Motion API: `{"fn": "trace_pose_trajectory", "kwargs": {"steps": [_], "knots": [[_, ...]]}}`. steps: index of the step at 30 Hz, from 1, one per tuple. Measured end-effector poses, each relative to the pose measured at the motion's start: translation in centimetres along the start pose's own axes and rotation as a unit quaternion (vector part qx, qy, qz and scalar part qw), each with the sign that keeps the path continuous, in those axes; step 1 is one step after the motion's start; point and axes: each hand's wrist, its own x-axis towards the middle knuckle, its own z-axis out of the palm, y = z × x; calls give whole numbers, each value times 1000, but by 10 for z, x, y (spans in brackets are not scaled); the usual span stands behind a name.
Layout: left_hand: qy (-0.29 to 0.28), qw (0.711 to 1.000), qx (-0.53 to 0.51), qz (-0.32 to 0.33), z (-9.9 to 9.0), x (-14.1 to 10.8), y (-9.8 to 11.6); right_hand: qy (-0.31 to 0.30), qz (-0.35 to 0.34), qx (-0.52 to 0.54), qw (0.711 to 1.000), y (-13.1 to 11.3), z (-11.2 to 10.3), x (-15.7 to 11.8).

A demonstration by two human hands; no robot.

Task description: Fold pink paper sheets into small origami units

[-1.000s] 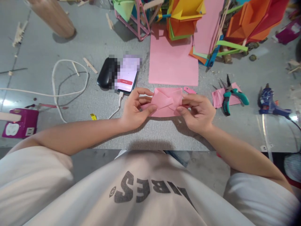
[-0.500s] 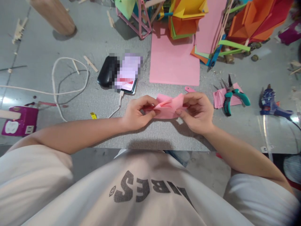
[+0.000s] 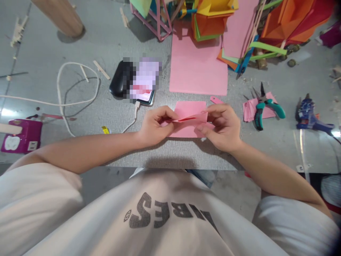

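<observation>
A folded piece of pink paper is held between my two hands near the table's front edge. My left hand pinches its left end between thumb and fingers. On the right end, my right hand grips the paper with the thumb in front and the fingers behind. A fold stands up across the middle with a narrow gap in it, and a squarish pink part shows behind. Just beyond the paper lies a larger pink sheet, with a small pink tool by its near edge.
Pliers lie on small pink papers at right, beside a blue glue gun. A phone, black case and white cable are left. Orange paper shapes stand behind; a purple power socket sits far left.
The pink paper has been spread flatter between my hands; its raised part has come down and more of its surface shows. Both hands keep their hold in nearly the same place.
</observation>
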Motion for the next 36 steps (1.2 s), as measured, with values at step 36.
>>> {"fn": "trace_pose_trajectory", "kwargs": {"steps": [36], "knots": [[11, 987, -123, -106, -3, 9, -10, -48, 166, -58, 983, -16, -16, 16]]}}
